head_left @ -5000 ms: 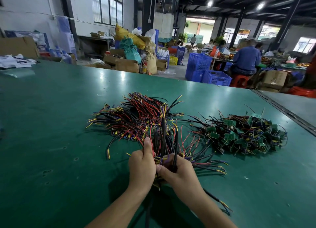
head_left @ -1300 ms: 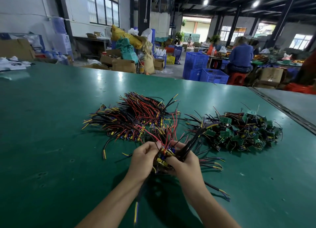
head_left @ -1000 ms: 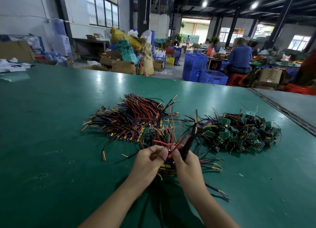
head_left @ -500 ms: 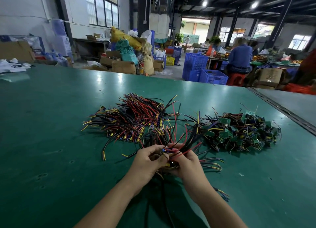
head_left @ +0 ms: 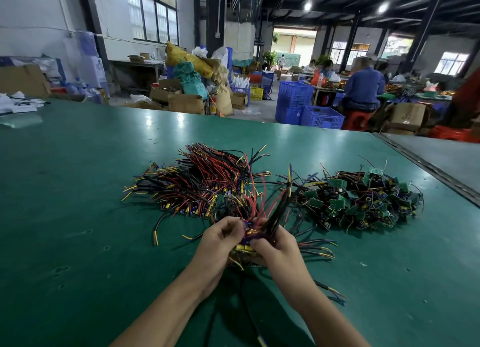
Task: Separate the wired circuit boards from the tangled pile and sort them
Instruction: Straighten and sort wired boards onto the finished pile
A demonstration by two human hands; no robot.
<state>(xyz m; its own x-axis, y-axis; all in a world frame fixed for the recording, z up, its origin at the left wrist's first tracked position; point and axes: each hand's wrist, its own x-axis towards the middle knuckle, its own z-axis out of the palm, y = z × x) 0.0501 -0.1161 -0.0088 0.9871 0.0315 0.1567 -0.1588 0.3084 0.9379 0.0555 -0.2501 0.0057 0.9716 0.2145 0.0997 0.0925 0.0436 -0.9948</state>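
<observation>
Gripping a small bundle of wired boards [head_left: 248, 240] above the worktop [head_left: 78, 216], left hand [head_left: 218, 242] and right hand [head_left: 281, 251] both curl their grip round it, the combed-out heap [head_left: 202, 183] far left seemingly sorted, the tangled pile [head_left: 363, 198] at right yet to do.

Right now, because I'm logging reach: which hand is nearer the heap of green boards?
Right. The right hand lies to the left of the heap of green boards, in front of it and apart from it; the left hand is farther left, across the wire bundle both grip.
</observation>
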